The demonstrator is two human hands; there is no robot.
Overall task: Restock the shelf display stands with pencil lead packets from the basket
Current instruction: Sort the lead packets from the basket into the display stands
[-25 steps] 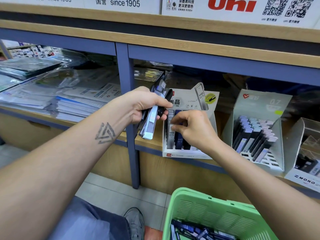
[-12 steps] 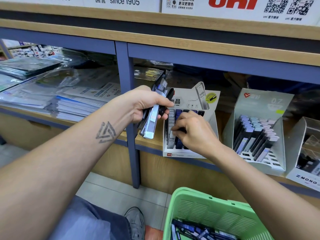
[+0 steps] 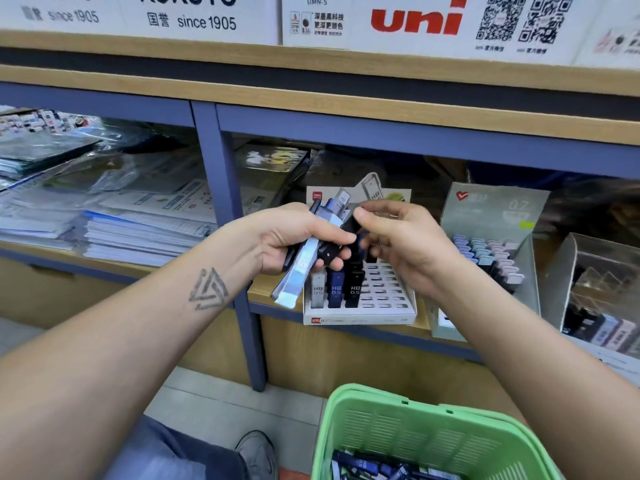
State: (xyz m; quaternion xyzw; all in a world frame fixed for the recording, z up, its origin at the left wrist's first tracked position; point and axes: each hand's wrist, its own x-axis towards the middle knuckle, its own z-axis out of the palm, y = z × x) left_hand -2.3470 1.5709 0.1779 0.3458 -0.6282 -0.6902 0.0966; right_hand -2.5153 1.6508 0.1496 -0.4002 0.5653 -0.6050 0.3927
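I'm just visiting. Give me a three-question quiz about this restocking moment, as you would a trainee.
1. True or false: the left hand holds a bundle of packets.
2. Which colour is the basket? A) blue B) green C) red
3. Fill in: the front packets in the white stand read HB and ___.

Key: 1 true; 2 B; 3 0.5. The right hand reaches toward the bundle; whether it pinches a packet is unclear.
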